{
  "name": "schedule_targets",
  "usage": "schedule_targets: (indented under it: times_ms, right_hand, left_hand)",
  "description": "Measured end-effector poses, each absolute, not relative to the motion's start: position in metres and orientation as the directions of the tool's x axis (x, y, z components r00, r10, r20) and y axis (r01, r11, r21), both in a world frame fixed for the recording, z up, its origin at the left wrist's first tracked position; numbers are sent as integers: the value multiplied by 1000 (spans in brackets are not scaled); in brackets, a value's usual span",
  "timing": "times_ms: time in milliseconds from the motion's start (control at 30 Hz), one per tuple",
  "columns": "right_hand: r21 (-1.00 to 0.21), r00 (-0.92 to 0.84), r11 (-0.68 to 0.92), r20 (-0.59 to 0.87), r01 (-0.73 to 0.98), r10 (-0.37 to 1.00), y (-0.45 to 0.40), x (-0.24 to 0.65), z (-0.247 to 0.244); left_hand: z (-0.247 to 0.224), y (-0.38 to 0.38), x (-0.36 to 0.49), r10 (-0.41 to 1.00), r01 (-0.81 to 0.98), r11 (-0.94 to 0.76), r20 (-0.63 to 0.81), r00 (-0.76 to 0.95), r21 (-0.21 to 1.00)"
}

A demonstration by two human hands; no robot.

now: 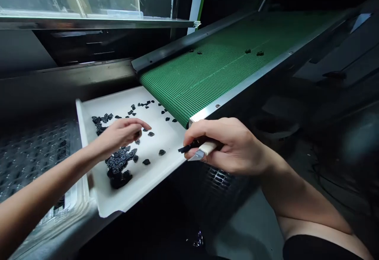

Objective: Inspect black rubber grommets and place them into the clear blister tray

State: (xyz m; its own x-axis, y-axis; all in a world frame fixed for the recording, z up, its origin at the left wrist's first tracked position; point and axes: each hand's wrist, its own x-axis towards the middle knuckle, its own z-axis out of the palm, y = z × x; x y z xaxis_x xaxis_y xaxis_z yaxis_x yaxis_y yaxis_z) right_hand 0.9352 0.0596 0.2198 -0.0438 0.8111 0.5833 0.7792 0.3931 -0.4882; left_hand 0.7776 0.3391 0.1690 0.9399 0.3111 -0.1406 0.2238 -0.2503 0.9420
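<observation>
My right hand [225,145] is closed round a cutter [208,148] with a pale handle and a flat metal tip. Between its thumb and fingertips it also pinches a small black part [188,148], just over the near right edge of a white tray [174,149]. Over the middle of that tray is my left hand [126,131], its index finger stretched towards small black parts and the other fingers curled under; what they may hold is hidden. A pile of black parts [120,159] lies below my left hand, with more scattered on the tray.
A green conveyor belt [207,74] slopes down to the tray's far right side, carrying several black parts. Clear plastic trays [35,157] with pockets stand at the left. A metal-edged shelf [97,24] crosses the upper left. A basket-like grid [219,176] shows below my right hand.
</observation>
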Motion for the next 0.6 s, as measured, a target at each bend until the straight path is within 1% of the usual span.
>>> schedule_targets:
  times_ms: [33,67,100,133,200,300,400,467,600]
  right_hand:
    - [-488,-47,402,589,775,807,66,933,220]
    - [-488,-55,410,590,770,806,73,932,221]
    - [-488,-69,418,585,766,808,81,930,221]
    - [-485,-88,427,577,763,812,90,927,221]
    - [-471,-136,452,562,758,816,111,921,220]
    - [-458,-197,476,533,751,823,147,907,220]
    - [-450,-233,488,511,748,828,183,891,218]
    - [-466,-241,477,480,745,844,203,883,216]
    - [-535,-235,440,409,721,882,232,875,213]
  left_hand:
    - [177,340,768,390,148,-95,-100,915,984]
    - [182,340,758,454,57,45,-71,888,997]
    - [186,340,748,496,-28,163,-58,866,986]
    - [187,339,739,519,-95,257,-55,853,962]
    - [185,335,723,525,-159,377,-69,849,912]
    - [173,328,709,507,-141,448,-121,853,883]
    - [163,323,703,506,-135,468,-139,851,873]
    - [160,323,701,513,-166,454,-104,852,875]
    - [155,328,698,575,-212,355,-33,818,911]
